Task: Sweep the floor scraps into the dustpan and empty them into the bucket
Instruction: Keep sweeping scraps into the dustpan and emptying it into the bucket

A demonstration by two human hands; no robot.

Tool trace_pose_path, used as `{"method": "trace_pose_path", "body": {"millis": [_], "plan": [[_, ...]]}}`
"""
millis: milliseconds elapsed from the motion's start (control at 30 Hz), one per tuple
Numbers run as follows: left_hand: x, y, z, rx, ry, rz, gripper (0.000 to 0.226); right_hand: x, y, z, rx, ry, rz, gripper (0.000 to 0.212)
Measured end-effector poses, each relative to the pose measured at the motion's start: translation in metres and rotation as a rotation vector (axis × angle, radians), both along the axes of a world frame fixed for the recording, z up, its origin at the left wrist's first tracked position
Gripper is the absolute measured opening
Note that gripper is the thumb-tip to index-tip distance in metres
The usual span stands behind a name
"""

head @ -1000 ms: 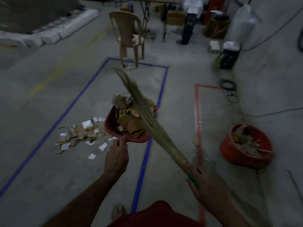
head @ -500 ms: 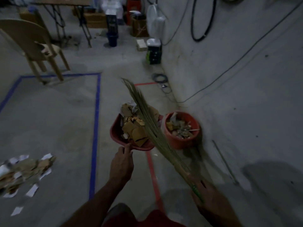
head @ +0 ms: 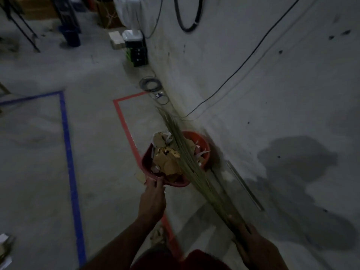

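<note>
Since the frame half a second ago, the dustpan (head: 148, 162) has been carried from beside the bucket (head: 202, 145) to a position directly in front of it, so that the two now overlap in view, and the scrap pile on the floor (head: 101, 149) has slid almost out of sight at the lower left. Nearest the camera, the broom (head: 196, 172) is gripped at its bound end by the right hand (head: 251, 244), the fingers curled round it; the bristles are laid diagonally across the load. The near rim of the dustpan is pinched by the left hand (head: 153, 201), thumb and fingers closed on it — the pan is heaped with cardboard and paper scraps (head: 165, 158). Behind it, the red bucket is seen against the wall (head: 272, 94), inside the red tape outline (head: 124, 123). Farther off, blue tape (head: 67, 143) is laid on the floor, and a coiled cable (head: 150, 84) lies near the wall.
</note>
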State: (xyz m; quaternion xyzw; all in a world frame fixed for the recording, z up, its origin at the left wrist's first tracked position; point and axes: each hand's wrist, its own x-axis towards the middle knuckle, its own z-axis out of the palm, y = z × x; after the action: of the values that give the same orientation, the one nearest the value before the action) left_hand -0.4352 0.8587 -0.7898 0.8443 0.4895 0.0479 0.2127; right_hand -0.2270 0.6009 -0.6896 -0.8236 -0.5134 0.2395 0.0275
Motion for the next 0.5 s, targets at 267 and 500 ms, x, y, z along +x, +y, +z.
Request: {"method": "trace_pose_path", "body": {"millis": [267,500], "plan": [[0.079,0.061,-0.039,-0.117,0.051,0.018,0.031,0.057,0.070,-0.029,0.037,-0.068,0.061,0.084],[0.167,0.113,-0.074,-0.178,0.247,0.020,0.042,0.159,0.136,-0.074,-0.059,-0.103,0.112,0.079]]}}
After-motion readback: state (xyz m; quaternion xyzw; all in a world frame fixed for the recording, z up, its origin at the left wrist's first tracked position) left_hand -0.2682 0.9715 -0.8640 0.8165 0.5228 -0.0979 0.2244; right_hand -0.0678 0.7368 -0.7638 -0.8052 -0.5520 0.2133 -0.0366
